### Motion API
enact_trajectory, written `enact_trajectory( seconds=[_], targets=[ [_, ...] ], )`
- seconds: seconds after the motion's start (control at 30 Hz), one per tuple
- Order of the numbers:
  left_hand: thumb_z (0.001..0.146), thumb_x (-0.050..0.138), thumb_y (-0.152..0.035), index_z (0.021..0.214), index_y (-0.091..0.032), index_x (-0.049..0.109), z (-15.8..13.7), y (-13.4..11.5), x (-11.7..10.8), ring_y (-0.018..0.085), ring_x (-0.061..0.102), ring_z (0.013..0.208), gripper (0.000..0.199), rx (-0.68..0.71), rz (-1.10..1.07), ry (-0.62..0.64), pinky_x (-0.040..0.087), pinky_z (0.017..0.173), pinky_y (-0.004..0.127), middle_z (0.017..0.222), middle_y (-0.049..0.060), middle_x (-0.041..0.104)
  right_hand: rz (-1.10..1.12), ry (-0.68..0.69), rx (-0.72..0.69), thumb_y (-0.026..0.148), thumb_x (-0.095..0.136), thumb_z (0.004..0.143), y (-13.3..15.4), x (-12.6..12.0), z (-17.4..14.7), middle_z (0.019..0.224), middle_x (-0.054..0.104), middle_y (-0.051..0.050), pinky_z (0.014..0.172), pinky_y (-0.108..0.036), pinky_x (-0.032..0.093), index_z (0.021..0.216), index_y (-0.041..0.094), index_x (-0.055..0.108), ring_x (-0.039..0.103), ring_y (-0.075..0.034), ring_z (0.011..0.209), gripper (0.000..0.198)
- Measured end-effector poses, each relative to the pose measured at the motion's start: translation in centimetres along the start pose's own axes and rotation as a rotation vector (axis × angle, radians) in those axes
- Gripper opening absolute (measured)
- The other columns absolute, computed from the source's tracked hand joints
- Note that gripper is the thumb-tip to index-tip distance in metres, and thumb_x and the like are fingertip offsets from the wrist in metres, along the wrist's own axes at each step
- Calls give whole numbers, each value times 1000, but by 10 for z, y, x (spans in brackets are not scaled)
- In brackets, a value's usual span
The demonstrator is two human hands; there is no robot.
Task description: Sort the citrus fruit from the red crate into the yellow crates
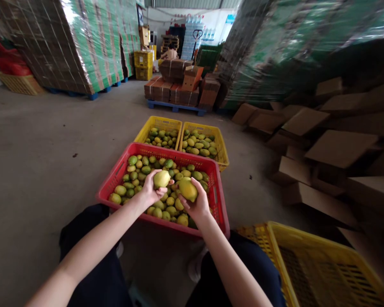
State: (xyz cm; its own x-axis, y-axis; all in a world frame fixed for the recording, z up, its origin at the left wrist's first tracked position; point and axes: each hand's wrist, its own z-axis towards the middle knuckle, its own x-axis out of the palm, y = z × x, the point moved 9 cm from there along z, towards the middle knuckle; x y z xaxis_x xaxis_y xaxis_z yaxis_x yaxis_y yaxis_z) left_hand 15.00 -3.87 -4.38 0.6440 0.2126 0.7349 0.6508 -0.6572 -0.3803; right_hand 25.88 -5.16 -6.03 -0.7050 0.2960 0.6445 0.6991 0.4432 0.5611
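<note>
Head view: your left fingers (161, 191) curl, partly spread, around a pale lemon (161, 179); your right fingers (197, 186) grip a yellower lemon (187, 190), both above the red crate (223, 204).

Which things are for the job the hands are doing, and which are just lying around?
Likely in the job:
left hand, holding one fruit
right hand, holding another fruit
red crate of fruit
perhaps the nearby yellow crates

Seemingly lying around:
cardboard boxes
wrapped stacks
blue pallet
</note>
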Motion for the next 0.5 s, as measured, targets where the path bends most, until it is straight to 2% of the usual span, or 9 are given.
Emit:
enact_trajectory(
  seconds=[0.1, 0.23, 0.33, 0.5],
  targets=[
    [92, 28, -34, 80, -10, 57, 2, 0, -2, 5, 36, 27, 40, 7, -15, 24, 22, 24, 13, 51, 5, 57, 9, 91, 30, 47, 57, 76, -3, 5, 3, 58, 64, -3, 26, -18, 24, 69, 18, 55, 39, -7, 31, 30],
    [92, 34, -31, 82, -8, 58, 3, -2, -1, 11, 54, 44, 35, 74, -43, 36, 41, 37, 16, 60, 10, 62, 90, 205, 102, 47, 53, 80, -7, 11, 3, 62, 66, -7, 28, -17, 27, 72, 16, 56, 35, -5, 33, 32],
    [93, 33, -32, 82, -7, 58, 3, -2, 3, 12, 56, 49, 36, 75, -41, 47, 45, 42, 18, 62, 11, 62, 190, 182, 120, 41, 50, 84, -5, 10, 2, 63, 64, -8, 32, -16, 34, 74, 15, 57, 42, -7, 39, 29],
    [93, 31, -41, 81, -9, 57, 5, 9, 6, 12, 51, 42, 43, -24, 44, 36, 38, 35, 17, 56, 10, 60, 179, 64, 136, 45, 38, 90, -4, 2, 2, 58, 60, -7, 31, -16, 34, 72, 16, 55, 41, -8, 39, 38]
  ],
)
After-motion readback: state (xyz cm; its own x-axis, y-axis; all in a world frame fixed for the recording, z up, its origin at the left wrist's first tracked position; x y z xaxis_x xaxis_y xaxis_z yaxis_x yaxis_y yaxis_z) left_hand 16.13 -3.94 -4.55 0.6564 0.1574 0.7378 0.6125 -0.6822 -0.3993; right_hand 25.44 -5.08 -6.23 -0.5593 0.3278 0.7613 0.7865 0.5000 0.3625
